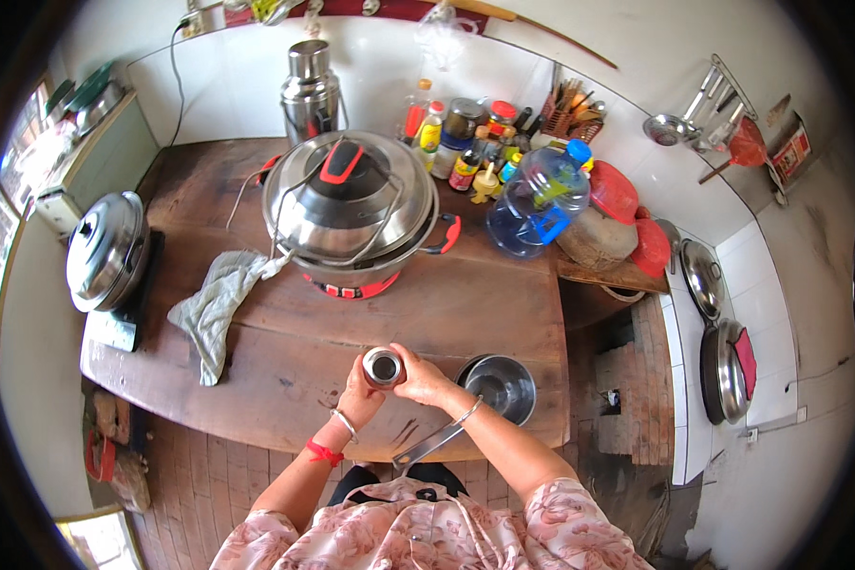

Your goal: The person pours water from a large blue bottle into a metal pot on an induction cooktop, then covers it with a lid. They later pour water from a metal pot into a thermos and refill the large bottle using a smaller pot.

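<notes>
A small cylindrical container (384,368) with a round dark opening on top is held over the front of the wooden table (456,306). My left hand (360,390) grips its left side, and my right hand (418,379) wraps its right side. What it contains is too dark to tell. Just right of my right hand, a metal ladle or dipper (509,385) rests on the table. Its long flat handle (427,445) runs under my right forearm to the front edge.
A large lidded electric pot (349,206) stands mid-table, with a grey cloth (214,306) to its left. Behind are a steel thermos flask (310,92) and several condiment bottles (463,167). A blue plastic jug (534,203) sits at right, a lidded steel pot (110,249) far left.
</notes>
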`<state>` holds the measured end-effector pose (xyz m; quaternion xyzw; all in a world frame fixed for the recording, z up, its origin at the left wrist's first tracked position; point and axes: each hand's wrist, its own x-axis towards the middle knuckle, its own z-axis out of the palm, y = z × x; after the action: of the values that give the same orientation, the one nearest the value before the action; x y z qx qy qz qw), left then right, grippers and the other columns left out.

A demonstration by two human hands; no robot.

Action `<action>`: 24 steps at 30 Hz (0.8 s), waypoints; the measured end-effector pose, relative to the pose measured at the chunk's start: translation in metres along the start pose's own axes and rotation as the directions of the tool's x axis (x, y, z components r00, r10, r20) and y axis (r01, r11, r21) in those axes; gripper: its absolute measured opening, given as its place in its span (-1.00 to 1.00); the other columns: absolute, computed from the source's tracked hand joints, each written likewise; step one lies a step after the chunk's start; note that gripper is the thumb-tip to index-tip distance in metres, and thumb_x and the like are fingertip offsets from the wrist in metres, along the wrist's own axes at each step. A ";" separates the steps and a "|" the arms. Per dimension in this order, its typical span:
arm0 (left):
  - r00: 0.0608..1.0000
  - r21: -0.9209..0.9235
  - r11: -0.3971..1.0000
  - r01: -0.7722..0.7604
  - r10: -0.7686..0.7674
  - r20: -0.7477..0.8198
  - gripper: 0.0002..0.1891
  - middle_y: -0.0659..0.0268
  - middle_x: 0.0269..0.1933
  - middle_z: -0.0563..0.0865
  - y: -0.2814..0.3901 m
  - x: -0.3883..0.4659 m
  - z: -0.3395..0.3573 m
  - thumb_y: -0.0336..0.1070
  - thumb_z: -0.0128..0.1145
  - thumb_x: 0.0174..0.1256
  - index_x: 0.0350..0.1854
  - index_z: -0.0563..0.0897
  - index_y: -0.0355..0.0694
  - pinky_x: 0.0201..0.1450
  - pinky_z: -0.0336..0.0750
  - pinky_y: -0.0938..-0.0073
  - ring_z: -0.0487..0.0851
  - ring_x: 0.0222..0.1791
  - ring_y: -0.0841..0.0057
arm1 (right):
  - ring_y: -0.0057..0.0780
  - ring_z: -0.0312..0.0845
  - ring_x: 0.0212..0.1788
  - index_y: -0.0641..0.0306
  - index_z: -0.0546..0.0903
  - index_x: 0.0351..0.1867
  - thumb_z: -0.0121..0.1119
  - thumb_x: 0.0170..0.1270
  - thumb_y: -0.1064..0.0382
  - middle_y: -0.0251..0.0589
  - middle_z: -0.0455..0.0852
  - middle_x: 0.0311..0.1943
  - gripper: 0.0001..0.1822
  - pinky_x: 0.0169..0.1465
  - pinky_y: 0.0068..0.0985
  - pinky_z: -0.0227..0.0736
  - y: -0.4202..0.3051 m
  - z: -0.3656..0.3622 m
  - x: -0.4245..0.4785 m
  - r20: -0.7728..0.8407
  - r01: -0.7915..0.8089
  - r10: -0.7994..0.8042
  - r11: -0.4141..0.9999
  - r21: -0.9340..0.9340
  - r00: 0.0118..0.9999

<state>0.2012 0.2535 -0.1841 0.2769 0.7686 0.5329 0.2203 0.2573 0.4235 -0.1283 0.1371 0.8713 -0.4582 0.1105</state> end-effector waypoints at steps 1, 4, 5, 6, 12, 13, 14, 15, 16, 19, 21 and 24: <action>1.000 -0.029 1.000 0.003 -0.003 0.007 -0.19 0.12 0.22 0.43 -0.003 0.005 0.003 -0.61 0.01 0.03 0.40 -0.02 -0.33 0.15 0.42 0.48 0.40 0.25 0.42 | -0.02 0.38 0.21 0.27 0.16 0.33 0.29 -0.15 0.30 0.15 0.41 0.18 -0.10 0.22 -0.34 0.33 -0.002 -0.006 -0.001 -0.001 -0.018 0.018 1.000 0.011 1.000; 1.000 0.024 1.000 -0.018 0.018 0.021 -0.19 0.14 0.23 0.40 0.016 0.028 0.016 -0.63 -0.01 0.05 0.40 -0.06 -0.34 0.13 0.43 0.52 0.41 0.23 0.46 | -0.01 0.40 0.19 0.27 0.15 0.34 0.28 -0.13 0.29 0.15 0.43 0.17 -0.11 0.18 -0.32 0.36 -0.003 -0.042 -0.009 -0.097 0.032 -0.037 0.998 -0.055 0.995; 0.998 -0.041 0.998 -0.046 0.048 0.051 -0.20 0.08 0.22 0.41 0.027 0.042 0.025 -0.60 0.01 0.03 0.38 -0.04 -0.37 0.18 0.39 0.46 0.41 0.24 0.36 | 0.00 0.41 0.18 0.27 0.15 0.34 0.28 -0.12 0.29 0.15 0.43 0.16 -0.11 0.18 -0.32 0.37 0.001 -0.057 -0.011 -0.117 0.023 -0.030 0.998 -0.059 0.993; 0.995 -0.102 0.993 -0.067 0.074 0.065 -0.20 0.02 0.21 0.41 0.037 0.054 0.030 -0.57 0.02 0.01 0.37 -0.02 -0.40 0.22 0.35 0.41 0.41 0.24 0.26 | 0.00 0.41 0.18 0.27 0.15 0.34 0.27 -0.12 0.29 0.16 0.44 0.16 -0.11 0.17 -0.31 0.37 0.003 -0.071 -0.011 -0.124 0.026 -0.034 0.998 -0.065 0.992; 0.948 -0.200 0.934 -0.295 0.313 0.064 -0.40 0.20 0.04 0.52 0.096 0.136 0.102 -0.70 -0.01 -0.05 0.15 0.29 -0.24 0.17 0.40 0.39 0.49 0.12 0.38 | -0.08 0.42 0.20 0.29 0.20 0.32 0.29 -0.09 0.28 0.13 0.46 0.16 -0.15 0.20 -0.35 0.34 0.038 -0.164 -0.012 -0.202 -0.024 0.017 0.999 -0.033 0.979; 0.949 -0.260 0.925 -0.279 0.307 0.074 -0.40 0.19 0.05 0.52 0.103 0.146 0.115 -0.71 -0.01 -0.06 0.15 0.30 -0.23 0.14 0.43 0.40 0.51 0.10 0.40 | -0.12 0.43 0.20 0.30 0.22 0.31 0.31 -0.10 0.30 0.10 0.47 0.16 -0.15 0.21 -0.37 0.34 0.051 -0.176 -0.011 -0.208 -0.048 0.044 0.999 -0.013 0.977; 0.939 -0.258 0.916 -0.306 0.335 0.075 -0.38 0.21 0.08 0.51 0.100 0.160 0.133 -0.74 0.02 -0.07 0.16 0.29 -0.24 0.15 0.44 0.41 0.51 0.11 0.43 | -0.19 0.44 0.19 0.30 0.23 0.30 0.33 -0.12 0.34 0.04 0.49 0.14 -0.15 0.20 -0.39 0.34 0.068 -0.185 -0.007 -0.236 0.000 0.006 1.000 0.027 0.972; 0.956 -0.362 0.915 -0.180 0.249 0.154 -0.36 0.22 0.10 0.50 0.119 0.167 0.145 -0.73 0.10 -0.04 0.17 0.27 -0.25 0.19 0.44 0.41 0.49 0.15 0.44 | -0.26 0.44 0.18 0.30 0.25 0.29 0.35 -0.14 0.37 -0.02 0.51 0.13 -0.15 0.19 -0.42 0.35 0.091 -0.193 -0.005 -0.273 0.036 -0.016 0.997 0.070 0.962; 0.970 -0.439 0.897 -0.048 0.148 0.195 -0.35 0.23 0.15 0.47 0.118 0.175 0.158 -0.70 0.18 -0.01 0.18 0.26 -0.26 0.22 0.43 0.41 0.47 0.19 0.45 | -0.32 0.45 0.17 0.29 0.26 0.29 0.35 -0.15 0.40 -0.08 0.52 0.11 -0.15 0.18 -0.44 0.36 0.106 -0.198 -0.005 -0.284 0.022 0.003 0.996 0.084 0.959; 0.965 -0.350 0.937 0.015 0.078 0.250 -0.36 0.18 0.13 0.51 0.100 0.200 0.197 -0.57 0.20 0.03 0.21 0.23 -0.31 0.23 0.38 0.44 0.46 0.19 0.46 | -0.39 0.46 0.13 0.28 0.28 0.27 0.30 -0.15 0.46 -0.15 0.54 0.05 -0.18 0.12 -0.50 0.38 0.126 -0.224 -0.004 -0.243 -0.019 0.062 0.985 0.174 0.968; 0.983 -0.234 0.972 -0.032 0.073 0.168 -0.28 0.01 0.07 0.59 0.072 0.214 0.225 -0.31 0.43 -0.08 0.17 0.32 -0.28 0.19 0.43 0.33 0.54 0.16 0.23 | -0.40 0.46 0.13 0.27 0.28 0.27 0.27 -0.15 0.48 -0.16 0.54 0.04 -0.20 0.11 -0.51 0.38 0.157 -0.227 0.000 -0.224 -0.059 0.110 0.973 0.224 0.968; 0.971 -0.075 0.994 0.084 -0.064 0.230 -0.11 -0.09 0.15 0.52 0.074 0.225 0.246 -0.09 0.47 -0.21 0.23 0.29 -0.29 0.27 0.36 0.26 0.44 0.24 0.07 | -0.50 0.53 -0.15 0.25 0.21 0.31 0.19 -0.13 0.54 -0.21 0.55 -0.03 -0.16 -0.22 -0.56 0.46 0.196 -0.233 0.003 -0.209 -0.084 0.150 0.952 0.295 0.966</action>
<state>0.2028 0.5947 -0.2064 0.2976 0.7250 0.5212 0.3380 0.3056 0.7227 -0.1502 0.2550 0.7938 -0.5520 0.0156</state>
